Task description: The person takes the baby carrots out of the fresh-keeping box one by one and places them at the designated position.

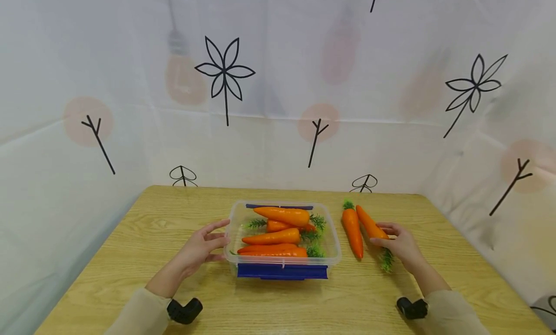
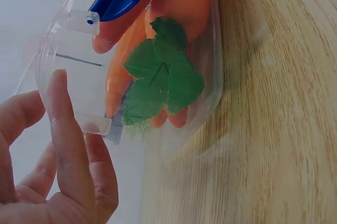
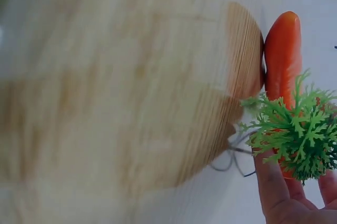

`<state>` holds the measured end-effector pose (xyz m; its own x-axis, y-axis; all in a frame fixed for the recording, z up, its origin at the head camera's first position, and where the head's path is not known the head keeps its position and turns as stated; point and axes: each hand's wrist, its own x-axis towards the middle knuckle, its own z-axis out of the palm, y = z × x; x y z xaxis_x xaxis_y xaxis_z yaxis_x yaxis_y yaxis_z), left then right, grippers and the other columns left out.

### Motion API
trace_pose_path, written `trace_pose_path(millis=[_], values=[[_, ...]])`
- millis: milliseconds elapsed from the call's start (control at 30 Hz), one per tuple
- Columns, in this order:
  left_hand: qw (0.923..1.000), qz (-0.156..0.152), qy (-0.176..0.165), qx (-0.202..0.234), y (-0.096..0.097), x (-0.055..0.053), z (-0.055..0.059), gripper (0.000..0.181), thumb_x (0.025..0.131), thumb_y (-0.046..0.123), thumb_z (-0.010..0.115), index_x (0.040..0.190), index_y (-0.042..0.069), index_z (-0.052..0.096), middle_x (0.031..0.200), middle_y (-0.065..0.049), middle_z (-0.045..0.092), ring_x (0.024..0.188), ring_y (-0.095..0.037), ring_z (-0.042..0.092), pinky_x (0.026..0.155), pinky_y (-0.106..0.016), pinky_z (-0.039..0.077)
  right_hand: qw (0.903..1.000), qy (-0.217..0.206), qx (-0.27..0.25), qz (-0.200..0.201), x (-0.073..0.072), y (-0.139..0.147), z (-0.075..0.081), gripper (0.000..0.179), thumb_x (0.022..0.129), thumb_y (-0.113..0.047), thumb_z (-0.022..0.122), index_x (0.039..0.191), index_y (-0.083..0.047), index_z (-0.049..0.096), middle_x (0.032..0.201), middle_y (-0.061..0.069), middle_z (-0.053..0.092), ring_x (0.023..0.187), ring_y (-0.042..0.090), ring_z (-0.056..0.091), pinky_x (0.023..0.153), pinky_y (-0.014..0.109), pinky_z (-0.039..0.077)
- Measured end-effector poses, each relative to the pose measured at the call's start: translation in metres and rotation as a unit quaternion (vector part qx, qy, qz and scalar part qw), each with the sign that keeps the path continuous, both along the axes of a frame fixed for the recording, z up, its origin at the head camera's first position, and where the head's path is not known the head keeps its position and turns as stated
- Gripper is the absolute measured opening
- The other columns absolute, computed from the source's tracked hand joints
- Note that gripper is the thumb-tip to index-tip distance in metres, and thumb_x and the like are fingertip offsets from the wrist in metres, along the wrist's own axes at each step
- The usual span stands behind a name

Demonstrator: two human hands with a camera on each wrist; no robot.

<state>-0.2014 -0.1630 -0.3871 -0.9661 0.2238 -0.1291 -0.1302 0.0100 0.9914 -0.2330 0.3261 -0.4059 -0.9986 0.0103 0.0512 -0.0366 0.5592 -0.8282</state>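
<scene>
A clear plastic container (image 1: 232, 258) with blue latches holds several orange toy carrots (image 1: 278, 237) with green tops. My left hand (image 1: 201, 250) touches its left side, fingers spread and mostly extended along the rim. Through the container wall in the left wrist view, a dark green leaf (image 2: 163, 76) shows beside the carrots. My right hand (image 1: 401, 245) pinches a carrot (image 1: 368, 221) by its thick end, right of the container. That carrot's feathery green top (image 3: 295, 134) hangs toward the wrist camera. Another carrot (image 1: 353, 231) lies between this one and the container.
Everything is on a light wood table (image 1: 182, 209). A white cloth (image 1: 278, 146) printed with black plants stands behind it and along both sides. Black wrist mounts (image 1: 184, 311) sit at both sleeves.
</scene>
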Motion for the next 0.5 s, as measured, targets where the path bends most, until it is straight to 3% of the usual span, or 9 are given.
trace_pose_path(millis=[333, 500], values=[[1.0, 0.0, -0.004, 0.005, 0.0004, -0.0003, 0.0005, 0.055, 0.092, 0.008, 0.058, 0.143, 0.008, 0.037, 0.135, -0.028, 0.036, 0.107, -0.033, 0.053, 0.073, -0.036, 0.054, 0.9982, -0.027, 0.052, 0.014, -0.0045, -0.0005, 0.0029, 0.064, 0.081, -0.023, 0.074, 0.128, 0.009, 0.045, 0.124, 0.037, 0.042, 0.108, 0.047, 0.044, 0.083, 0.05, 0.045], [0.9999, 0.0, -0.005, 0.009, 0.0003, -0.0004, 0.0002, 0.054, 0.093, 0.007, 0.057, 0.143, 0.008, 0.037, 0.135, -0.028, 0.036, 0.107, -0.033, 0.053, 0.071, -0.034, 0.055, 0.9962, -0.02, 0.076, 0.039, -0.0052, -0.0014, 0.0037, 0.063, 0.08, -0.021, 0.075, 0.127, 0.009, 0.046, 0.119, 0.036, 0.045, 0.101, 0.044, 0.05, 0.077, 0.047, 0.048]])
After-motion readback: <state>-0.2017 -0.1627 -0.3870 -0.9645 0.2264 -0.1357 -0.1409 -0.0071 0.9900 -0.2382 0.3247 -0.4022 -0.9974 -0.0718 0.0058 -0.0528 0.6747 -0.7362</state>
